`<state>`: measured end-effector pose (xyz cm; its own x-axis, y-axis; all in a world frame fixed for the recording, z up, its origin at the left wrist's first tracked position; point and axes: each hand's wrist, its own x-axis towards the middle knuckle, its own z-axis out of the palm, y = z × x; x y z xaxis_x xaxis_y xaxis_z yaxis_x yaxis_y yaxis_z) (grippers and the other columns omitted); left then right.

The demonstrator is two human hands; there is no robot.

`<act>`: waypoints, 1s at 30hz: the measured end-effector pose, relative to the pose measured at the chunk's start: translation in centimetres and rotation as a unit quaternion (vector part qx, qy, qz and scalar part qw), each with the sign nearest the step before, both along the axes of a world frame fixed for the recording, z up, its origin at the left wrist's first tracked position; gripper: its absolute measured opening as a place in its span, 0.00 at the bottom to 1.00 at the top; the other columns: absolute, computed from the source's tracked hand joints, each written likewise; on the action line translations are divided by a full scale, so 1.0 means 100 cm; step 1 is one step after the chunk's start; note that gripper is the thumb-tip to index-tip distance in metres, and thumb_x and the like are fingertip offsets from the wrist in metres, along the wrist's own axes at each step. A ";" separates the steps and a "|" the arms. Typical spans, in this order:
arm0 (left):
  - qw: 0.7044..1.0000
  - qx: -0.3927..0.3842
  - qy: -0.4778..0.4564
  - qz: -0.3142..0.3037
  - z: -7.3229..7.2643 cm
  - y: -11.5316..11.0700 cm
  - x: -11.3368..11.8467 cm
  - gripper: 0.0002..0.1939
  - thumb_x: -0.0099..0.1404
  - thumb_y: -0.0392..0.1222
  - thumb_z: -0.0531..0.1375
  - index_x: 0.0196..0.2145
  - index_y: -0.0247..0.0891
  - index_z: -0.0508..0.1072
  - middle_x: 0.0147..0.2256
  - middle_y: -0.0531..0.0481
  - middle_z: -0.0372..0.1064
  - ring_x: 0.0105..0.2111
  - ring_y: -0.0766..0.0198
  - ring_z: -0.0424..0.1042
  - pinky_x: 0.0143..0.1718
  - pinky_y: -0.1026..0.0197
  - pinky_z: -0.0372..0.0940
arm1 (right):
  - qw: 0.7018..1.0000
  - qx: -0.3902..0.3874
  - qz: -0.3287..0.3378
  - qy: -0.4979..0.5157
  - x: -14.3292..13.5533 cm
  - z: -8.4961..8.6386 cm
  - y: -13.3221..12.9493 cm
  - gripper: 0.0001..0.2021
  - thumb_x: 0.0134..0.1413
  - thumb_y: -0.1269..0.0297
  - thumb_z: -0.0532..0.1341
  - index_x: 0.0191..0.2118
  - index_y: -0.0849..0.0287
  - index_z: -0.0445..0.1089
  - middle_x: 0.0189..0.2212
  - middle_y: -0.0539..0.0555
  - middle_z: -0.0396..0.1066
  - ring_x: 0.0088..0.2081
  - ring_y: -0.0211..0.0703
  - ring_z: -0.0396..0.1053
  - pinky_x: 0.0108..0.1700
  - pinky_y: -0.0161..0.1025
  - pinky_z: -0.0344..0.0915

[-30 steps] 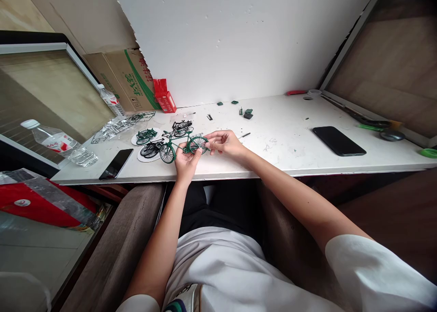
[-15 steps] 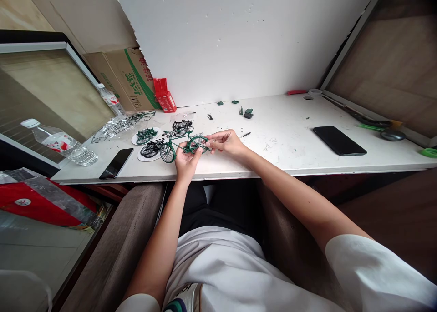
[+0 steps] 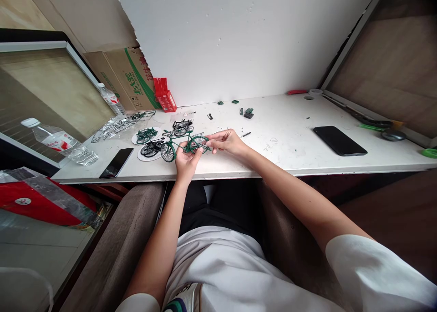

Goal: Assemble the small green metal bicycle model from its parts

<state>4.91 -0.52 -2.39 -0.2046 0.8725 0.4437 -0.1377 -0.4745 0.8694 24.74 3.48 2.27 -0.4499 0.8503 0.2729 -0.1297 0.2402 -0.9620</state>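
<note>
A small green model bicycle is held upright above the front part of the white table. My left hand grips it from below, with the thumb by the rear wheel. At that wheel's right side, my right hand has its thumb and fingertips pinched together on the edge. Whether a tiny part lies between those fingertips is hidden. Just behind and left are a black model bicycle on a white disc, a green one on another disc, and a further black one.
Left on the white table lie a phone, a tilted water bottle and plastic part frames. A red box stands behind. Several dark green pieces lie at the back, a black phone at right.
</note>
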 end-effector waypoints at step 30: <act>0.999 -0.002 -0.018 -0.027 -0.006 0.005 -0.005 0.28 0.58 0.49 0.77 0.50 0.39 0.72 0.48 0.42 0.81 0.46 0.56 0.82 0.56 0.53 0.74 | 1.000 -0.003 0.012 0.017 0.001 0.001 0.002 0.29 0.51 0.47 0.77 0.52 0.64 0.83 0.22 0.50 0.74 0.24 0.35 0.65 0.27 0.36 0.53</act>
